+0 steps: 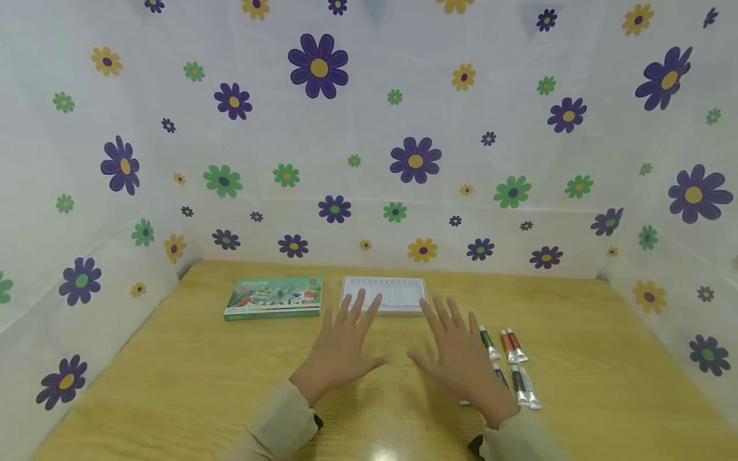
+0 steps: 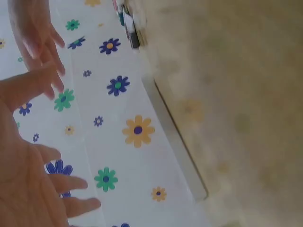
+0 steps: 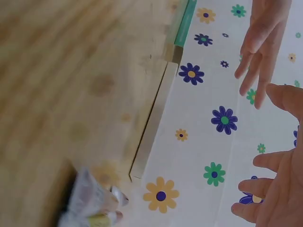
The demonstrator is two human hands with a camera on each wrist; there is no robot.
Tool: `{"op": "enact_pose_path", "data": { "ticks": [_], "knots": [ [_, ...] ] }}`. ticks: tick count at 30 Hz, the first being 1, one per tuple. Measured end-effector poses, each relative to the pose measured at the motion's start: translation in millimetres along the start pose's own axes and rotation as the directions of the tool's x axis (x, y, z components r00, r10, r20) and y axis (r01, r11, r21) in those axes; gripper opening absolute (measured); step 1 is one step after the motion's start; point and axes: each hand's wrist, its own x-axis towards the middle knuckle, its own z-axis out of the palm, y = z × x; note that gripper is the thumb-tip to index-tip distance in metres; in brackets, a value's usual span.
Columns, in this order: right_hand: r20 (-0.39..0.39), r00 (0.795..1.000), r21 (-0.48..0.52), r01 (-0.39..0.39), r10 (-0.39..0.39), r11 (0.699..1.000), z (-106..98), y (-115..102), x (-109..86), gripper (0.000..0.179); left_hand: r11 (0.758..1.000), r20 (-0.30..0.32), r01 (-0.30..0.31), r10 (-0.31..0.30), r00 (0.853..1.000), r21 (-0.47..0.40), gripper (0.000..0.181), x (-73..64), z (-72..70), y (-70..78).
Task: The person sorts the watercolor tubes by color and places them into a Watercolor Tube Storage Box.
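Both hands are stretched out flat, palms down and fingers spread, over the wooden table [image 1: 173, 384]. My left hand [image 1: 340, 346] holds nothing; its fingertips reach the near edge of a white paint palette tray [image 1: 398, 291]. My right hand [image 1: 455, 355] also holds nothing and lies just left of several paint tubes [image 1: 513, 365]. The left wrist view shows my left hand [image 2: 28, 179], the right hand [image 2: 38, 33], the tray's edge [image 2: 177, 142] and the tubes [image 2: 130, 23]. The right wrist view shows my right hand [image 3: 279, 189], the left hand [image 3: 260, 42], the tray [image 3: 151, 127] and the tubes [image 3: 92, 201].
A flat green box [image 1: 273, 298] lies left of the tray, and its edge shows in the right wrist view as the green box [image 3: 184, 21]. A white flowered cloth [image 1: 369, 160] walls in the table at the back and on both sides.
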Motion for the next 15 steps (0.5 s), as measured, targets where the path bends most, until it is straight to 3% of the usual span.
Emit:
{"op": "enact_pose_path", "data": {
  "ticks": [5,10,15],
  "knots": [
    [-0.001,0.998,-0.035,0.058,-0.058,0.998,-12,8,18.0,0.087,0.995,0.023,-0.092,0.093,0.995,-0.024,0.097,21.5,-16.7,-17.1],
    [0.074,0.99,0.003,0.117,-0.117,0.993,-25,21,50.3,0.091,0.986,0.069,-0.166,0.168,0.983,-0.03,0.093,49.7,-29.2,-36.9],
    [0.196,0.97,0.092,0.124,-0.14,0.988,-30,35,85.8,0.088,0.992,0.217,-0.112,0.121,0.969,-0.056,0.088,79.6,-30.0,-54.3]
  ]
}}
